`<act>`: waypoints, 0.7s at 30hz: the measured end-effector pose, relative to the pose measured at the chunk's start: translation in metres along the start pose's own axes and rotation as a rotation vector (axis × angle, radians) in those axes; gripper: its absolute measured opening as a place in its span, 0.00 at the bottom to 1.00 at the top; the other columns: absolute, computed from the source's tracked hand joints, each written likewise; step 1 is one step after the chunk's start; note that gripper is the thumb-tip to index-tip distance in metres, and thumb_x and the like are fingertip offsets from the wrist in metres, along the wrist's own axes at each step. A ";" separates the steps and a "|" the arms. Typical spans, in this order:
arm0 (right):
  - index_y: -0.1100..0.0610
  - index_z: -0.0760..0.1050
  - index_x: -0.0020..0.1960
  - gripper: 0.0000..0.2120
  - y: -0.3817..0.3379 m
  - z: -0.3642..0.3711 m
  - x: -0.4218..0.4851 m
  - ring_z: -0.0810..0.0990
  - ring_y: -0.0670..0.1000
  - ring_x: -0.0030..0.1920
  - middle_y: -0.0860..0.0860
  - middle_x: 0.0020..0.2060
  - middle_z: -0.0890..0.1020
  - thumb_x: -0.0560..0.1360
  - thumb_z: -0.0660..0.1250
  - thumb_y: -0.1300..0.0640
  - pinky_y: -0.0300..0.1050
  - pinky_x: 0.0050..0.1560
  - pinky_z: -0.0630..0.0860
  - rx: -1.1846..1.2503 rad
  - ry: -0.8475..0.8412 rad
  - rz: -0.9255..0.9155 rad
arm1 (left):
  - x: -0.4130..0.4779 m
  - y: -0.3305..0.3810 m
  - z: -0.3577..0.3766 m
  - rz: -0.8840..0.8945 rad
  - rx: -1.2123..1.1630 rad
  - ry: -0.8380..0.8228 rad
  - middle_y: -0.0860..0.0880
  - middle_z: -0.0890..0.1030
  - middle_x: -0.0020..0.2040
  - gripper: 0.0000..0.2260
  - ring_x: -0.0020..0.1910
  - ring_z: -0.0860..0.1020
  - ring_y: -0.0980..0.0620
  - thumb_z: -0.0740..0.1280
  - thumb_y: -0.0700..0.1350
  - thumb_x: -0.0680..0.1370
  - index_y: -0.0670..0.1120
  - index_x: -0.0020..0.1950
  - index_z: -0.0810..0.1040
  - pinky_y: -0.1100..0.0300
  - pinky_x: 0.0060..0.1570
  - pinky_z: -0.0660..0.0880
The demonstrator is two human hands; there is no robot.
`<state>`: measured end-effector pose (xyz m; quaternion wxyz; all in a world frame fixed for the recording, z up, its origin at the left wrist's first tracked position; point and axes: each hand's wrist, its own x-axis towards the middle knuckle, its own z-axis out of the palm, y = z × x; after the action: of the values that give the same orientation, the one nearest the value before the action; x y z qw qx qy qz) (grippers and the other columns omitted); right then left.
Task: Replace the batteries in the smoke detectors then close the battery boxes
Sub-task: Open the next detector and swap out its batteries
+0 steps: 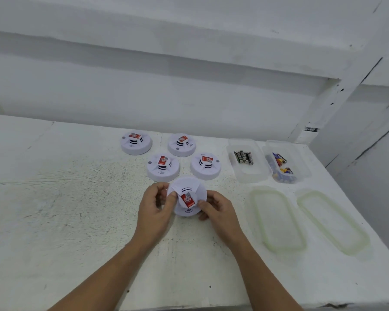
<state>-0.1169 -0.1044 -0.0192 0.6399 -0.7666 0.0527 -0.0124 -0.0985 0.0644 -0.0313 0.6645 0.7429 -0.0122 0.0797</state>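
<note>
White bench, white wall, and the detector (190, 187) sits dead centre between both hands, sticker face up. The left hand (154, 207) curls round its left rim, thumb on top. The right hand (220, 208) pinches the right edge. The battery box is likely underneath, so a flip looks due. Batteries (244, 157) lie in tubs (234, 142) off right, nearer the right hand.

We observe the person's body as two limbs: the left hand (154, 204) with the left forearm (112, 265), and the right hand (220, 207) with the right forearm (263, 265). Both hands are bare. Both forearms are uncovered along their whole visible length, down to the lower frame edge. Fingernail detail is too blurred for us to tell
</note>
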 end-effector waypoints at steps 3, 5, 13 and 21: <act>0.53 0.77 0.55 0.08 -0.010 0.025 0.011 0.81 0.49 0.37 0.50 0.45 0.83 0.77 0.66 0.55 0.43 0.38 0.80 -0.043 -0.014 -0.010 | 0.007 -0.001 -0.014 -0.009 -0.003 0.115 0.51 0.79 0.50 0.10 0.47 0.78 0.52 0.66 0.53 0.75 0.55 0.55 0.76 0.54 0.44 0.79; 0.48 0.75 0.55 0.07 -0.017 0.048 0.020 0.82 0.49 0.40 0.48 0.44 0.83 0.77 0.65 0.53 0.44 0.40 0.81 -0.081 -0.040 -0.037 | 0.018 -0.001 -0.032 -0.018 0.005 0.181 0.50 0.80 0.50 0.09 0.48 0.79 0.51 0.67 0.49 0.77 0.52 0.57 0.76 0.55 0.43 0.79; 0.51 0.71 0.63 0.14 -0.048 0.138 0.059 0.80 0.49 0.45 0.50 0.45 0.81 0.79 0.62 0.50 0.45 0.46 0.77 -0.288 -0.134 -0.147 | 0.072 0.000 -0.114 -0.048 0.143 0.336 0.53 0.81 0.46 0.05 0.45 0.79 0.55 0.67 0.45 0.77 0.47 0.51 0.78 0.66 0.40 0.72; 0.60 0.66 0.59 0.15 -0.059 0.187 0.094 0.79 0.57 0.49 0.56 0.49 0.79 0.80 0.56 0.49 0.48 0.44 0.71 -0.602 -0.196 -0.074 | 0.115 -0.007 -0.152 -0.103 0.372 0.305 0.50 0.83 0.43 0.06 0.43 0.80 0.53 0.69 0.47 0.76 0.45 0.49 0.81 0.68 0.37 0.69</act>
<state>-0.0033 0.0801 0.0005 0.3853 -0.9205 -0.0360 0.0545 0.0000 0.2251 -0.0064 0.5136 0.8315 0.1411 0.1577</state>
